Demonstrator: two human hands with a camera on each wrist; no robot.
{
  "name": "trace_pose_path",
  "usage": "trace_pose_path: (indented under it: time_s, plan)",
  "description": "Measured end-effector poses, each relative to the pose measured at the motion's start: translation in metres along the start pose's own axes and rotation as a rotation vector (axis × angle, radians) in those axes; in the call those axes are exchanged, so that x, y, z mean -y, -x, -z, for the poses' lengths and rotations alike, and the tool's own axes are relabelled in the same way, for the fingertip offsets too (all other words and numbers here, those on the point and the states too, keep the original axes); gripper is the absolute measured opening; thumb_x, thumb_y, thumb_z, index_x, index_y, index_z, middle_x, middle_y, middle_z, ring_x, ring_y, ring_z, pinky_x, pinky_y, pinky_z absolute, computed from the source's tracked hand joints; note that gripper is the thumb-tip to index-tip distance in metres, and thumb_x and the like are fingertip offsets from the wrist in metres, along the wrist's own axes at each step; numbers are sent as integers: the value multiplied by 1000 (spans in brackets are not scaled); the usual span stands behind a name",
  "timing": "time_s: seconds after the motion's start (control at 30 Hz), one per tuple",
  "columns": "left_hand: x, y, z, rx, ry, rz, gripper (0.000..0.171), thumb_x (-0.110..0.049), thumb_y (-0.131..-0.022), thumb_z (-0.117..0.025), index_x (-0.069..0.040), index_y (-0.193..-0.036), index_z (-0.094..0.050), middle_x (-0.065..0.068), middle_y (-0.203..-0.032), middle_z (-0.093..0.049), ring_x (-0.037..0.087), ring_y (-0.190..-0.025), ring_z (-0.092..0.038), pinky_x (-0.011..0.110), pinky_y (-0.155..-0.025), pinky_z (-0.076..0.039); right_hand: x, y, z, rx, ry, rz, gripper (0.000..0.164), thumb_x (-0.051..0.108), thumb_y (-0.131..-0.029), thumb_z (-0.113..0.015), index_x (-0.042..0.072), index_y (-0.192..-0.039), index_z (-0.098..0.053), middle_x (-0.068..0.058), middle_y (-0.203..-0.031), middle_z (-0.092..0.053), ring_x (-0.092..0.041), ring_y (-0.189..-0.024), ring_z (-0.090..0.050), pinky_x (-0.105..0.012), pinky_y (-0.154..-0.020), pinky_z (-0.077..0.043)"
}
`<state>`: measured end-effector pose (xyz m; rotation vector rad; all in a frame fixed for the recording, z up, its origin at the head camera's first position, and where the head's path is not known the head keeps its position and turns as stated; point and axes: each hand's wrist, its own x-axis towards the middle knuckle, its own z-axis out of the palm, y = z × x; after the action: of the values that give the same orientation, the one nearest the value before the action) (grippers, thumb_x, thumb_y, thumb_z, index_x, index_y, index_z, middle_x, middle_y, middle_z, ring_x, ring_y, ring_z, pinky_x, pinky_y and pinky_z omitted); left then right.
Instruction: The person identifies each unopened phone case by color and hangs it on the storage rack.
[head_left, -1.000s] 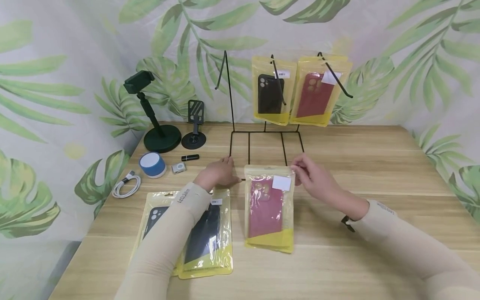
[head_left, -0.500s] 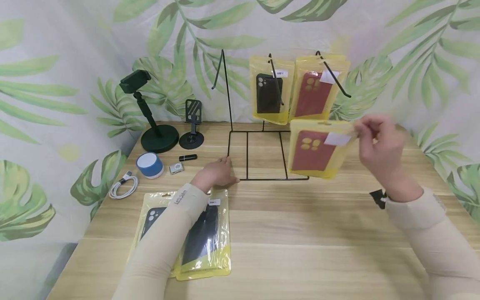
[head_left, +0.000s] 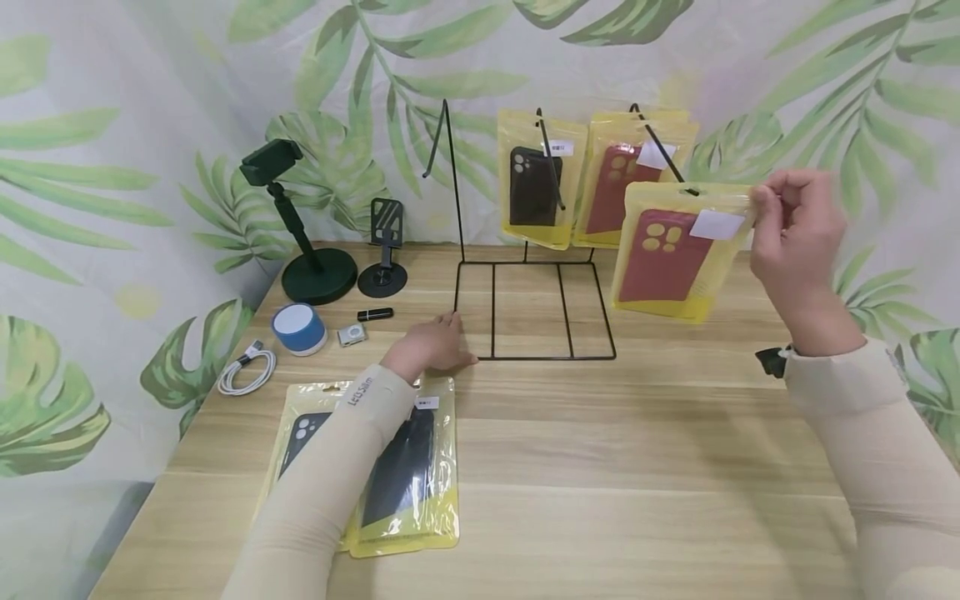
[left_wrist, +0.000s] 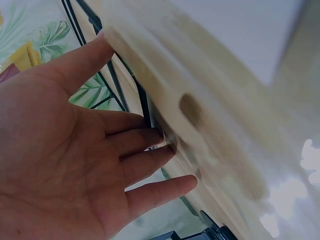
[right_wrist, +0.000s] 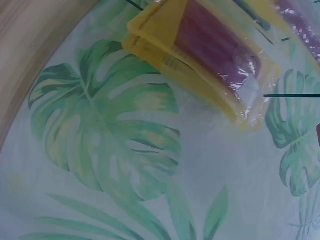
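Observation:
In the head view my right hand [head_left: 801,237] pinches the top right corner of a yellow-edged clear bag with a red phone case [head_left: 667,258]. The bag's top slot is at the tip of the rack's right hook [head_left: 663,150]; whether the tip is through the slot I cannot tell. Behind it hang more bagged red phone cases [head_left: 611,192]. A bagged black phone case [head_left: 534,187] hangs on the middle hook. My left hand [head_left: 433,343] touches the left side of the black wire rack [head_left: 547,358], its fingers [left_wrist: 150,165] fairly straight in the left wrist view. The right wrist view shows no hand.
Bagged dark phone cases [head_left: 405,475] lie under my left forearm. At the left stand a green phone stand [head_left: 318,275], a small black phone stand [head_left: 385,279] and a blue speaker [head_left: 300,331]. A white cable [head_left: 247,371] lies nearby. The rack's left hook [head_left: 435,142] holds nothing.
My right hand has lifted the bagged red phone case off the table and carried it up and right to the right hook's tip. The left hand stays at the rack.

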<state>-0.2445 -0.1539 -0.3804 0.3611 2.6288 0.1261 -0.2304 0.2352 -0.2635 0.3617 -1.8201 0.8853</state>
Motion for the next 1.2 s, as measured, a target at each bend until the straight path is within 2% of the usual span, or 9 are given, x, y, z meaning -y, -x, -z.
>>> trace_pose_path:
  time_s: [0.1,0.23,0.37,0.63,0.9,0.97,1.03,1.13,1.2]
  plan:
    - [2,-1,-1,5,7,4,90,-49,-99,-53,5,-157,-10,21,-165,-11,37,-153,-15,49,-126,-18,-7,-1,-6,38,27,7,21,2,-97,-56,-19,-97,-54,19,-76,-53,18,-60,-37,-2,-58,-30]
    - [6,-4,-4,13,12,8,91,-51,-99,-52,4,-157,-9,21,-165,-11,37,-153,-15,49,-126,-18,-12,-5,-18,63,49,12,24,6,-99,-55,-17,-100,-55,-7,-74,-64,20,-61,-35,-4,-59,-30]
    - [9,-6,-6,17,7,12,91,-52,-99,-52,4,-157,-9,20,-166,-11,37,-153,-15,50,-125,-19,-15,-11,-31,78,73,-12,26,11,-100,-55,-16,-102,-56,-22,-82,-71,22,-62,-35,-4,-61,-31]
    - [8,-5,-5,8,15,15,91,-51,-98,-53,3,-157,-10,20,-166,-12,36,-153,-15,50,-125,-19,-24,-26,-52,173,163,-83,34,23,-104,-49,-10,-108,-56,-23,-100,-73,27,-70,-37,-2,-66,-32]
    - [7,-6,-7,-4,33,9,91,-51,-97,-56,3,-157,-14,19,-165,-14,35,-153,-18,49,-125,-20,-31,-34,-60,275,251,-186,37,29,-104,-43,-4,-117,-51,-18,-96,-67,24,-67,-35,-11,-65,-30]
    - [7,-6,-7,-4,25,10,91,-52,-97,-55,3,-157,-14,19,-165,-14,35,-153,-18,49,-125,-20,-31,-33,-59,310,254,-235,41,35,-104,-42,-1,-121,-51,-16,-104,-68,12,-73,-54,-14,-68,-36]
    - [7,-6,-6,-6,18,11,91,-52,-97,-55,4,-157,-14,20,-165,-14,35,-153,-18,49,-125,-20,-29,-30,-56,346,257,-304,45,42,-103,-41,6,-129,-48,-11,-117,-67,-4,-87,-67,-17,-77,-47]
    - [6,-4,-4,-6,9,10,91,-52,-98,-54,4,-157,-13,19,-165,-13,35,-153,-18,48,-125,-21,-25,-20,-48,380,249,-369,49,44,-103,-41,14,-141,-40,-5,-137,-58,-28,-115,-65,-35,-95,-55]
    - [6,-3,-4,-4,8,7,91,-51,-98,-55,4,-157,-13,20,-166,-13,36,-153,-18,48,-125,-21,-21,-9,-43,389,230,-369,52,41,-102,-45,13,-146,-36,-6,-144,-50,-29,-122,-61,-46,-100,-52]
